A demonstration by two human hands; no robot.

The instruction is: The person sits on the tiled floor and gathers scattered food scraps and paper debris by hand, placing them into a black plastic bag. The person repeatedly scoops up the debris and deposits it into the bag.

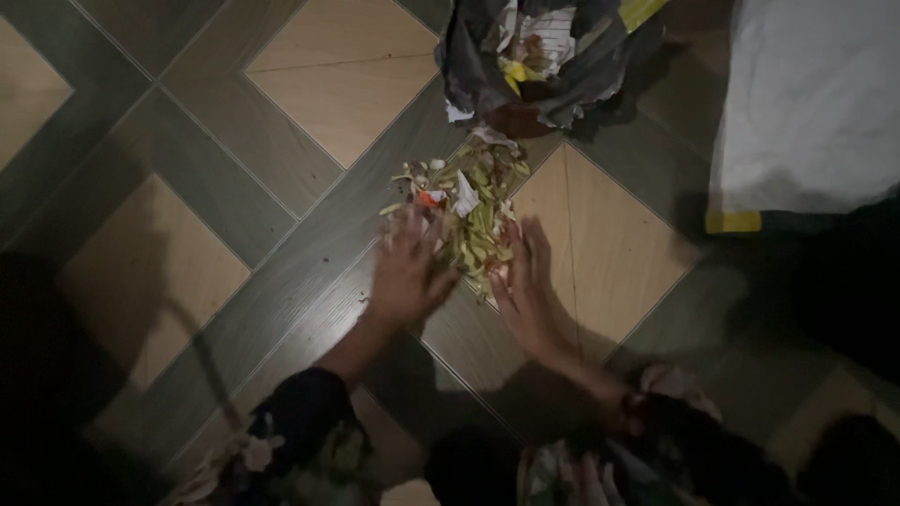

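Tiled floor (187,253) of tan and grey squares. Left hand (408,267) and right hand (523,281) spread flat, holding nothing, flanking pile of vegetable peelings (469,220) at frame centre. Open rubbish bag (544,61) just above, top centre.

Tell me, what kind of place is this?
Probably a room in a home, seen at floor level. The tiled floor has tan and grey patterns, a dark rubbish bag sits open, and both hands, left hand and right hand, flank a pile of vegetable scraps.
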